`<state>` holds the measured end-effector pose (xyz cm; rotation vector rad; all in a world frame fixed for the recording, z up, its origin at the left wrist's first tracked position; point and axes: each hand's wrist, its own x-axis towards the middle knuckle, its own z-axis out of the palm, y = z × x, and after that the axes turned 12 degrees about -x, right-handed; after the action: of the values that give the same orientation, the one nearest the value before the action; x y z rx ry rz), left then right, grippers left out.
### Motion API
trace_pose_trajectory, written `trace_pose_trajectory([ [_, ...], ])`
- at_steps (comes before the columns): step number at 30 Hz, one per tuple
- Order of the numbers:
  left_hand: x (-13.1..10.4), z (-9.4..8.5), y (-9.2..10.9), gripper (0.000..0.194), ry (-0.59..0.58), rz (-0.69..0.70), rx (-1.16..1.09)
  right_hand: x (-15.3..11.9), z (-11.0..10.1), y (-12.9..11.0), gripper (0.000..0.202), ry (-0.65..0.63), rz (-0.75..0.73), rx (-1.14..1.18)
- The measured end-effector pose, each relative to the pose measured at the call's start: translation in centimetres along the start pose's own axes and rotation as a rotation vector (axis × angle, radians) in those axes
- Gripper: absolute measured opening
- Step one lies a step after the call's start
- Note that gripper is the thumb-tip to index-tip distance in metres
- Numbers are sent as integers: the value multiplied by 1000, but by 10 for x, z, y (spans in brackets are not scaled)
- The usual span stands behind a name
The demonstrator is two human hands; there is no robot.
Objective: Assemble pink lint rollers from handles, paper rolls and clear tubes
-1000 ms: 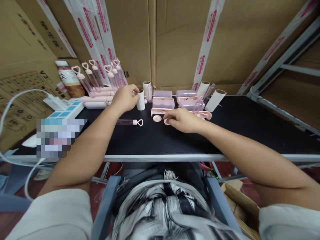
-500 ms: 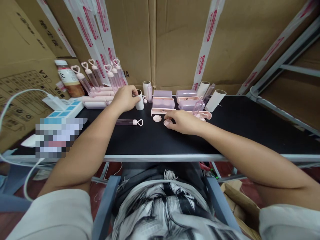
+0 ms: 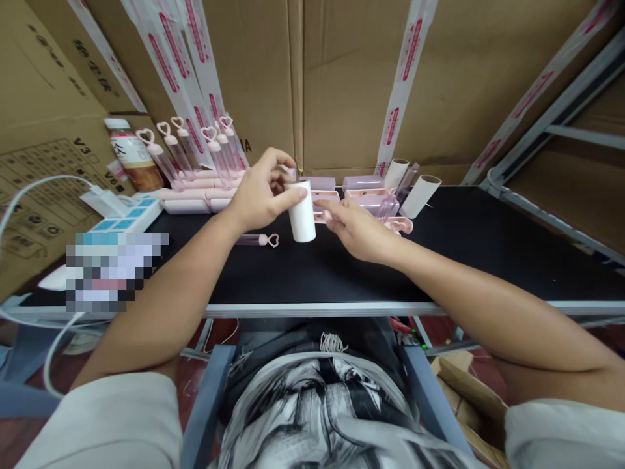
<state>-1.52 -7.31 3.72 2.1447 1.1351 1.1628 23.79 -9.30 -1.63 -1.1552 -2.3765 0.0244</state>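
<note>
Item one: white tube (image 3: pixel 303 218), single, open at the top. It is standing near the middle of the black table (image 3: pixel 293 280), in front of the pink trays, and leaning slightly; whether its base is touching the tabletop, I cannot tell.

Item two: left hand (image 3: pixel 263 189). It is holding the tube near its upper rim, thumb on the near side, the other fingers partly hidden behind the rim. The grip is narrow, closed to the tube's width.

Item three: right hand (image 3: pixel 364 231). Its index finger is pointing toward the tube's side, thumb just below. Contact is unclear, and whether the fingers are pinching anything small, I cannot tell.

Surroundings: a pink tray (image 3: pixel 331 194) is lying behind the fingers; a clear tube with a heart-shaped end (image 3: pixel 266 240) is lying flat below the left wrist; a second white tube (image 3: pixel 421 195) is leaning at the right.

Handling notes: a light hold is probably serving best here — hard pinching at an open rim would be risking a dent. Keeping the tube level is likely helping, as is steering its base clear of the heart-shaped end.
</note>
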Motion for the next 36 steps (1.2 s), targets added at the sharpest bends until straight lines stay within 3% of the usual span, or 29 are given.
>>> trace_pose_trajectory([
  [4, -9, 16, 7, 60, -174, 49, -165, 2, -1, 4, 40, 200, 25, 54],
  [8, -14, 29, 9, 64, -258, 37, -244, 2, -4, 4, 30, 365, 17, 210],
  [13, -16, 36, 9, 67, -290, 52, -254, -3, -6, -2, 33, 264, -29, 369],
  [19, -16, 36, 7, 66, -286, 63, -269, -5, -5, -5, 20, 204, -16, 395],
  [25, -15, 35, 7, 64, -254, 43, -301, -4, -8, -7, 24, 225, 31, 361],
  [30, -15, 33, 9, 65, -235, 37, -239, -4, -12, -12, 28, 296, -15, 383],
  [36, -13, 35, 5, 46, -221, 158, -237, -2, -5, -5, 27, 353, -74, 367],
])
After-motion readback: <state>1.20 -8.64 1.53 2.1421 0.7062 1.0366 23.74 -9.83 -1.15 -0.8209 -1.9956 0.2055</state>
